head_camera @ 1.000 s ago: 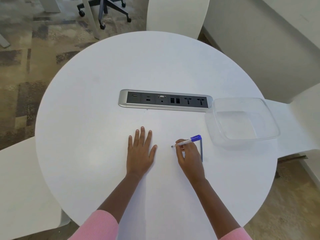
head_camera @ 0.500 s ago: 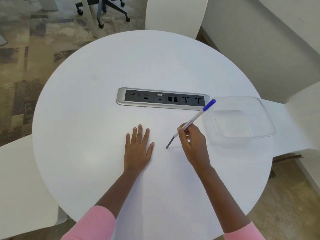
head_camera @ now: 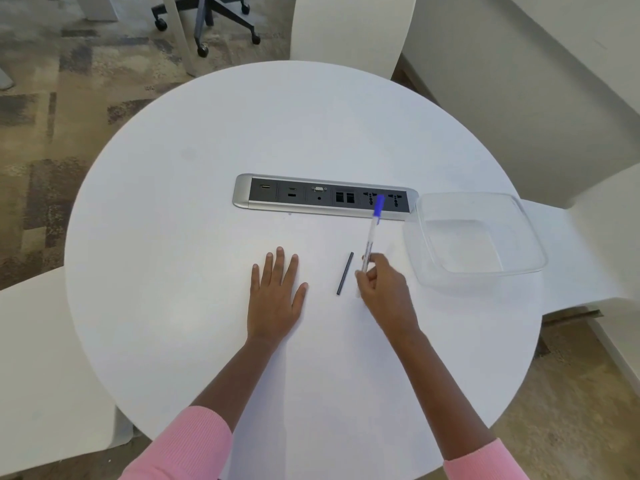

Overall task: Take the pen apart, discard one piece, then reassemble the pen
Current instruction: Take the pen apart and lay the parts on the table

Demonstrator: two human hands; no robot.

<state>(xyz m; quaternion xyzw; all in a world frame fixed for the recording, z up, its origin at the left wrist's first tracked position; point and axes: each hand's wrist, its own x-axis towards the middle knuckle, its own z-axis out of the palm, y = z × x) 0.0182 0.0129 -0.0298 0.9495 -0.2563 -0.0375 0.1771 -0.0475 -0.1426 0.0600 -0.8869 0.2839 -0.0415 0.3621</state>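
My right hand (head_camera: 382, 289) grips the lower end of the pen barrel (head_camera: 370, 237), a clear white tube with a blue end cap, held nearly upright and leaning away over the table. A thin dark refill tube (head_camera: 345, 273) lies loose on the white round table (head_camera: 207, 202), just left of my right hand and apart from it. My left hand (head_camera: 275, 297) rests flat on the table with fingers spread, holding nothing.
A clear plastic container (head_camera: 474, 240) stands at the right, close to my right hand. A silver power and socket strip (head_camera: 325, 199) is set into the table behind the pen. White chairs surround the table; a wheeled office chair base (head_camera: 207, 19) is at the far back.
The pen swung from lying tilted to nearly upright. The dark refill, which stuck out of the pen's lower end half a second ago, now lies separate on the table.
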